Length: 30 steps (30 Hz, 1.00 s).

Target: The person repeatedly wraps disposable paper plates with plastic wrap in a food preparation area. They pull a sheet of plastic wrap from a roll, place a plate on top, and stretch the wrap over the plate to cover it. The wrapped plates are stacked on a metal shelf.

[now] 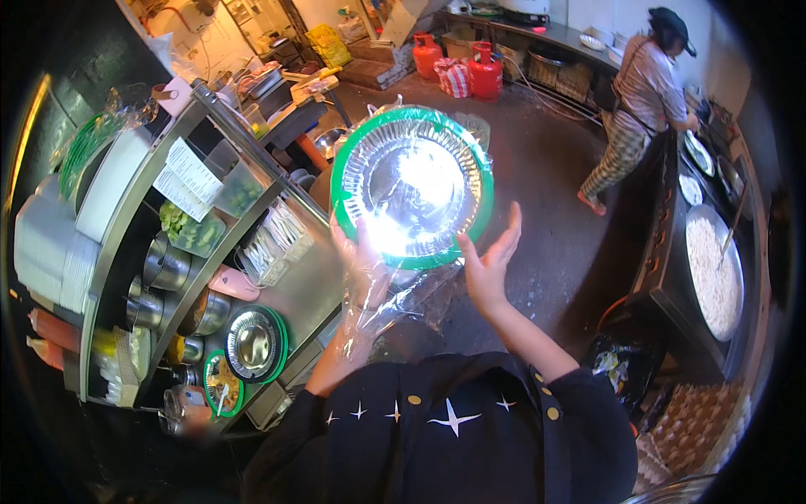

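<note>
In front of my chest, a round green plate (pixel 485 195) is held up, with a silver foil plate (pixel 393 142) with a fluted edge nested in it. Strong glare washes out much of the foil. Clear plastic film (pixel 384 318) covers the plates and trails down over my left wrist. My left hand (pixel 368 274) grips the lower left of the rim through the film, its thumb on top and its other fingers partly hidden. At the lower right, my right hand (pixel 491 268) has its fingers spread, with the thumb tip at the rim; whether it touches is unclear.
Left stands a steel counter (pixel 308 277) with a shelf of tubs and pots. Stacked green plates with foil (pixel 255 340) and a plate of food (pixel 220 381) sit near its edge. A co-worker (pixel 642 94) stands by the stove at right, near a large pan of white food (pixel 708 271).
</note>
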Each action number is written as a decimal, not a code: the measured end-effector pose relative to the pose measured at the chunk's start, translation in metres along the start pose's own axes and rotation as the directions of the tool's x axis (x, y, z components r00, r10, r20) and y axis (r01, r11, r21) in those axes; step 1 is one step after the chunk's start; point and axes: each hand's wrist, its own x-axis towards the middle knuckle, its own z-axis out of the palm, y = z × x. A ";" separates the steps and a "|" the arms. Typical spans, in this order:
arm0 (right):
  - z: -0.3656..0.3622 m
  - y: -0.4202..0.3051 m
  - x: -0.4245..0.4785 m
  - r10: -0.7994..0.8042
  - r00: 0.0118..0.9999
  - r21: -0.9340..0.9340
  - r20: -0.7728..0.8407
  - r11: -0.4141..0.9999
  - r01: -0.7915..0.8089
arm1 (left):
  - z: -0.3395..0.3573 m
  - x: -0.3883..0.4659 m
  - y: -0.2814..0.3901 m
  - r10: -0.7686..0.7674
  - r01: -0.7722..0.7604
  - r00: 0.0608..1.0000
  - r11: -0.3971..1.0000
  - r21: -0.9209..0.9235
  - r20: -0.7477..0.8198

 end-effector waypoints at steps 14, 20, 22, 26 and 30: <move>-0.001 0.009 -0.044 -0.207 0.603 0.333 0.770 0.937 -0.105 | 0.045 0.001 0.083 0.126 -0.110 0.992 0.943 -0.315 0.031; -0.007 0.038 -0.018 -0.533 0.495 0.439 0.686 0.846 0.302 | 0.031 0.006 0.085 0.259 -0.254 0.966 0.947 -0.199 0.000; -0.037 0.057 0.024 0.013 0.685 0.169 0.728 0.965 -0.199 | 0.019 0.005 0.081 0.251 -0.252 0.965 0.968 0.006 0.072; -0.110 0.035 0.126 0.157 0.728 0.590 0.668 0.484 -0.646 | -0.011 -0.002 0.046 0.236 -0.386 0.902 0.816 0.431 0.361; -0.119 0.002 0.146 0.208 0.488 0.066 0.848 0.871 -0.486 | 0.000 -0.030 0.047 -0.040 -0.266 0.808 0.866 0.424 0.588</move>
